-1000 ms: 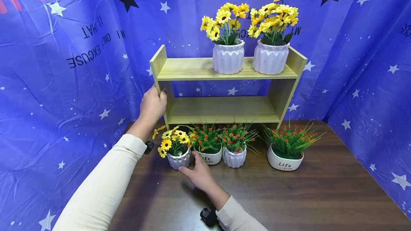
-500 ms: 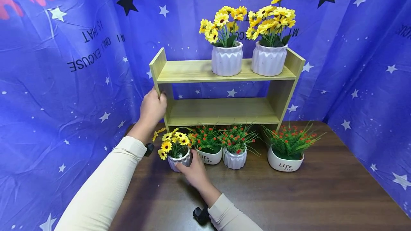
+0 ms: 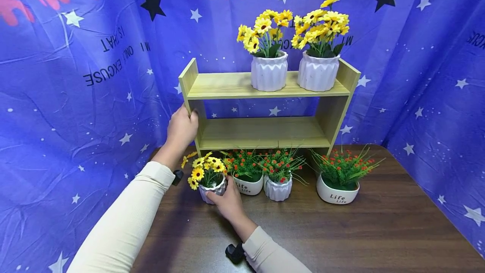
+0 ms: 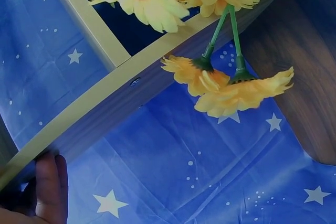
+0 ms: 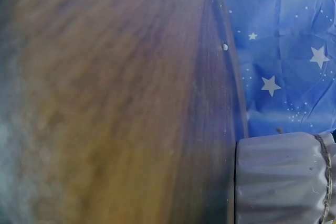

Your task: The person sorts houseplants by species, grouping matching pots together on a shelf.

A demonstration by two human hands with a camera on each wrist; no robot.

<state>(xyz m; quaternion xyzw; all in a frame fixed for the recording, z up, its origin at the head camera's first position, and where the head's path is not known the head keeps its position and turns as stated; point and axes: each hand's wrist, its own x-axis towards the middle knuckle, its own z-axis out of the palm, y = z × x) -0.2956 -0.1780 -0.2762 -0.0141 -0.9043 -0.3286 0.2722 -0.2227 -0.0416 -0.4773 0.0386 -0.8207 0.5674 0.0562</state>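
Note:
My left hand (image 3: 182,129) grips the left side panel of a light wooden two-tier shelf (image 3: 217,84), just below the upper board. In the left wrist view, fingers (image 4: 50,184) press along the edge of that panel, near drooping yellow flowers (image 4: 236,93). A white fluted flower pot (image 3: 207,194) with yellow daisies (image 3: 206,167) stands on the table at the shelf's left foot. My right hand (image 3: 229,201) holds this pot, thumb on the front and fingers at its right side. The right wrist view shows the pot (image 5: 283,177) upright on its base, but no hand.
Two white pots (image 3: 269,73) of yellow flowers stand on the upper board. Along the table (image 3: 341,239), right of my hand, are an oval "Life" planter (image 3: 250,186), a fluted pot (image 3: 278,189) and another oval planter (image 3: 337,194), all red-flowered. A blue star-printed curtain (image 3: 94,138) surrounds everything.
My right hand has shifted slightly left, and its thumb has come further across the front of the daisy pot. The left hand keeps its grip on the shelf; the view has tilted a little.

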